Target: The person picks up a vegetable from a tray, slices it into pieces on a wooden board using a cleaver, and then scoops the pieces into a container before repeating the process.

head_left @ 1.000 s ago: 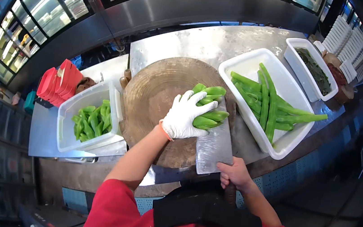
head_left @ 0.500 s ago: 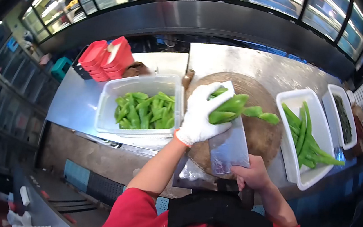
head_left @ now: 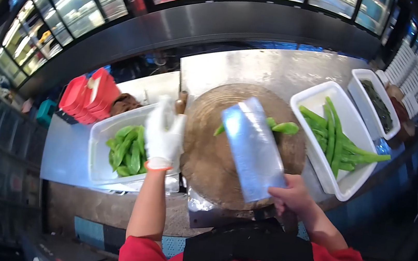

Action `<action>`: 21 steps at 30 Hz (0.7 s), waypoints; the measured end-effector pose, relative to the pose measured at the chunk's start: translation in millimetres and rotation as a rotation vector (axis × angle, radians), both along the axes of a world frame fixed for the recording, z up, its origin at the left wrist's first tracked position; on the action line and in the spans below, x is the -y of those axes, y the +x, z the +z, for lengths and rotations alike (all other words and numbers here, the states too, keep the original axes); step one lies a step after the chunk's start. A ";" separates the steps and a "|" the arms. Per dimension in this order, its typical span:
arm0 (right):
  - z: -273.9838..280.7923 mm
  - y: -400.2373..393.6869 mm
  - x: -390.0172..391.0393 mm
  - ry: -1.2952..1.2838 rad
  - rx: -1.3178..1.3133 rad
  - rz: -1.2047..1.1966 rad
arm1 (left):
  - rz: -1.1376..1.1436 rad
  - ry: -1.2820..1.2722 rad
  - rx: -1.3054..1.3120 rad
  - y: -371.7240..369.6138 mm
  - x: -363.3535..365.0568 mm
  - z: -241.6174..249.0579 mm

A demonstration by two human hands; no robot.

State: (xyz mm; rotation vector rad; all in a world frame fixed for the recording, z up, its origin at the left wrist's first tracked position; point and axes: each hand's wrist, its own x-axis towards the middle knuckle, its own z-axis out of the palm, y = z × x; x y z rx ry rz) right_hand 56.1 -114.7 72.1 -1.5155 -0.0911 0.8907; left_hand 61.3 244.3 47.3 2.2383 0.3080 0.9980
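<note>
My right hand is closed around the handle of a broad cleaver, its blade held over a round wooden chopping block. Some green pepper pieces lie on the block, partly hidden by the blade. My left hand, in a white glove with an orange cuff, is over the right side of a clear plastic bin. Its thumb is spread from the fingers and nothing shows in it. Cut green peppers fill part of that bin.
To the right, a white tub holds long green peppers. Beyond it stands a smaller white tub with dark contents. Red containers are stacked at the back left. A wooden handle shows between bin and block.
My left hand has moved left from the block to the bin and no longer holds the green peppers. The cleaver stays over the block in my right hand. The view has shifted.
</note>
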 end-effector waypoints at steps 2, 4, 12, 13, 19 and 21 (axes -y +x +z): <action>0.1 -11.6 38.7 -0.041 0.023 -0.165 | -0.216 0.304 -0.177 29.4 47.0 0.6; -1.4 -27.4 73.5 -0.025 -0.023 -0.456 | -0.323 0.188 -0.463 63.8 70.1 -33.4; -39.1 -54.7 89.9 0.027 -0.189 -0.593 | -0.673 0.008 -0.217 152.9 138.3 -59.2; -42.1 -49.6 84.1 0.015 -0.187 -0.576 | -0.669 0.066 -0.291 151.5 154.5 -48.6; -52.5 -16.7 51.8 0.107 -0.145 -0.355 | -0.568 0.338 -0.178 118.3 197.9 -42.6; -46.3 -13.4 35.7 0.067 -0.091 -0.267 | -0.461 0.235 -0.055 109.2 189.4 -53.9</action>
